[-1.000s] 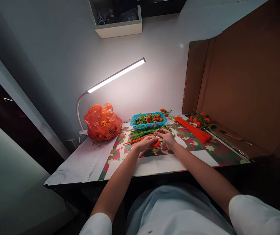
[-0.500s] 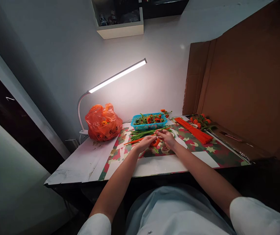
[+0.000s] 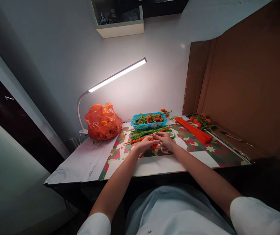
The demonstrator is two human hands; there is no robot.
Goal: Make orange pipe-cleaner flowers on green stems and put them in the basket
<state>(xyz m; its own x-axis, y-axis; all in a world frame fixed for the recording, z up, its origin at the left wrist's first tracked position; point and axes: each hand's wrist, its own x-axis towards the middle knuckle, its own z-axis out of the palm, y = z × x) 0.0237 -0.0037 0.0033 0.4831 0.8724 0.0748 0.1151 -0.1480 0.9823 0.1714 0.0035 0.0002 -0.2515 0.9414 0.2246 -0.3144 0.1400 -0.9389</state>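
Observation:
My left hand (image 3: 145, 144) and my right hand (image 3: 164, 140) meet over the middle of the table, fingertips pinched together. Between and below them shows an orange pipe-cleaner flower (image 3: 154, 147) with a short green stem (image 3: 156, 153) pointing towards me. The fingers partly cover it, and exactly where each one grips is hidden. Just beyond the hands lies a bundle of green pipe cleaners (image 3: 140, 134), with a few orange pipe cleaners (image 3: 132, 141) along its near side. A green tape roll (image 3: 172, 134) sits close behind my right hand.
At the back stands a blue basket (image 3: 149, 127) of orange flowers and green stems. Left of it are an orange plastic bag (image 3: 103, 125) and a lit lamp (image 3: 117, 75). Orange pipe cleaners (image 3: 195, 131) and finished flowers (image 3: 200, 121) lie right, beside a tall cardboard sheet (image 3: 247, 85).
My right hand has shifted slightly left and down, so its fingers now overlap those of my left hand. The flower is more covered. Everything else stays put.

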